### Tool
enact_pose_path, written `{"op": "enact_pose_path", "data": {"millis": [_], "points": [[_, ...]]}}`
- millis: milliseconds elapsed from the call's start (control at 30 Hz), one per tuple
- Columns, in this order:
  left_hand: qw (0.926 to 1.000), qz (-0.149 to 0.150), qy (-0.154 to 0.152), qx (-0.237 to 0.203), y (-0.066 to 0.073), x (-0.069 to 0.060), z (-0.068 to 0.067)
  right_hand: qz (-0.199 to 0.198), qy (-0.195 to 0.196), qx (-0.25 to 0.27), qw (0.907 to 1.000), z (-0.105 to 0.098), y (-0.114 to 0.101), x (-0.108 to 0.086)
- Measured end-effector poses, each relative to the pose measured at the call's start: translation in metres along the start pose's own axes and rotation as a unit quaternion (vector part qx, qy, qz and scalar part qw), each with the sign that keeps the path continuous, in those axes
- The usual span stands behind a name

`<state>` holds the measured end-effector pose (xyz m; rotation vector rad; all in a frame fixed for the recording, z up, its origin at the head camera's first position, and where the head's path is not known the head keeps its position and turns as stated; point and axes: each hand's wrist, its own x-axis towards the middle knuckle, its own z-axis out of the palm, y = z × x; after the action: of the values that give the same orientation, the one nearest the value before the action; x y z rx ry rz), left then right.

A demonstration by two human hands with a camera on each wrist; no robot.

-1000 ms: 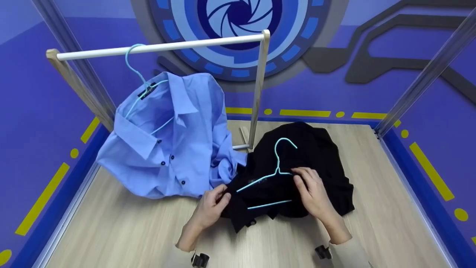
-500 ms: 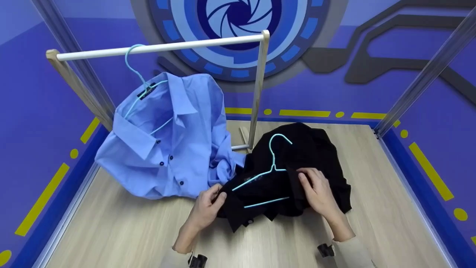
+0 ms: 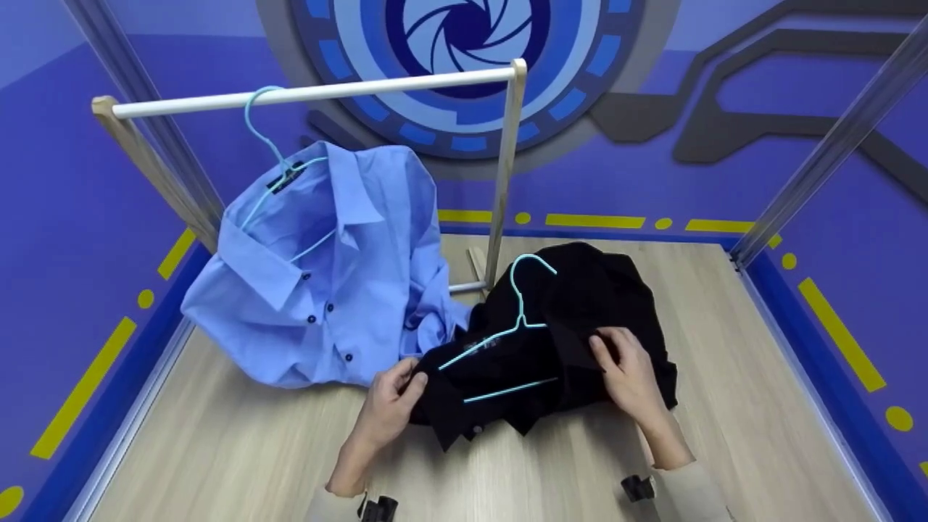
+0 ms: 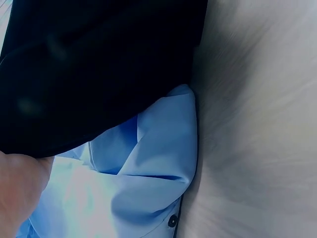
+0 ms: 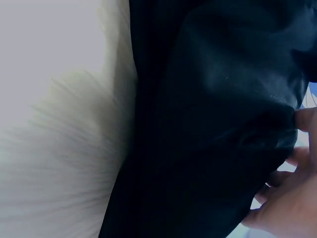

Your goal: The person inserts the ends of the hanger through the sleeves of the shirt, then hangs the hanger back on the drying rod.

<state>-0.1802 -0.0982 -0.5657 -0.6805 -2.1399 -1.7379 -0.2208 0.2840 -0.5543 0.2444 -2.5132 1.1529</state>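
Observation:
A black collared shirt lies bunched on the table. Inside its neck opening sits a turquoise clothes hanger; the hook and bottom bar show, while the right end of the hanger is hidden under cloth. My left hand pinches the shirt at its left shoulder, thumb on top. On the other side my right hand grips the shirt's right shoulder, and in the right wrist view its fingers meet the cloth's edge. Black fabric fills much of the left wrist view, above a blue shirt.
The blue shirt hangs on another turquoise hanger from the white bar of a wooden-post rack. Its lower part rests on the table, close to my left hand. Purple panels wall the table.
Both hands have spread apart, the left one moving left with the shirt. Black cloth now covers more of the hanger's right side, and the hanger has shifted left and slightly up.

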Motion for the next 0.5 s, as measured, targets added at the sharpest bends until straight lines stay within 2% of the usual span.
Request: {"op": "enact_pose_path", "data": {"millis": [500], "points": [[0.9991, -0.025, 0.019, -0.030, 0.004, -0.001, -0.006, 0.062, 0.008, 0.056, 0.9965, -0.004, 0.011, -0.001]]}}
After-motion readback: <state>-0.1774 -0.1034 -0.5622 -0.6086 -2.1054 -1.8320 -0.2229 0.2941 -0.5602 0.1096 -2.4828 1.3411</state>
